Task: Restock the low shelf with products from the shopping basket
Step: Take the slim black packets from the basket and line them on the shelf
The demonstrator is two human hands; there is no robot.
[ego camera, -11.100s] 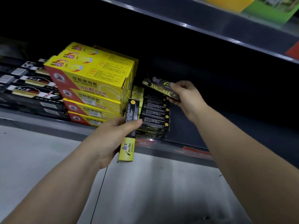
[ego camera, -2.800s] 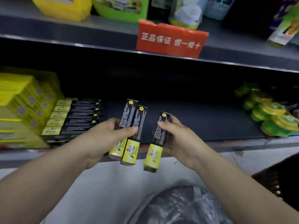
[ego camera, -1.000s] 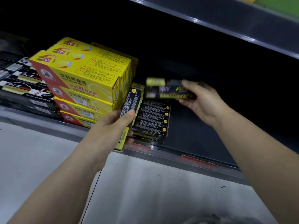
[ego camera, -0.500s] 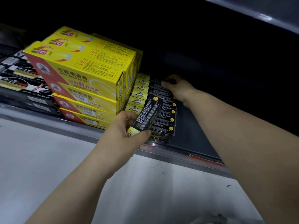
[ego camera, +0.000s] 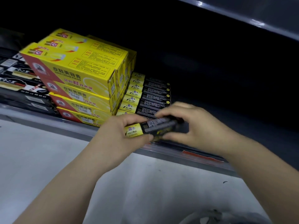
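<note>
The black-and-yellow box (ego camera: 152, 128), marked "爵士 Jazz & Blues", sits over the low shelf (ego camera: 202, 156) front lip, long axis left to right. The left hand (ego camera: 119, 136) has its grip pinched on the yellow end, the right hand (ego camera: 194, 126) on the black end; the matching row (ego camera: 150, 94) lies just behind, beside yellow cartons (ego camera: 77, 68) reading "CREAM POLISH"

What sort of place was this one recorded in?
Most likely a shop aisle. A low shelf with a label rail carries stacked yellow shoe-polish boxes and a row of identical black-and-yellow cartons, and the left hand and right hand hold one more carton at its front edge.
</note>
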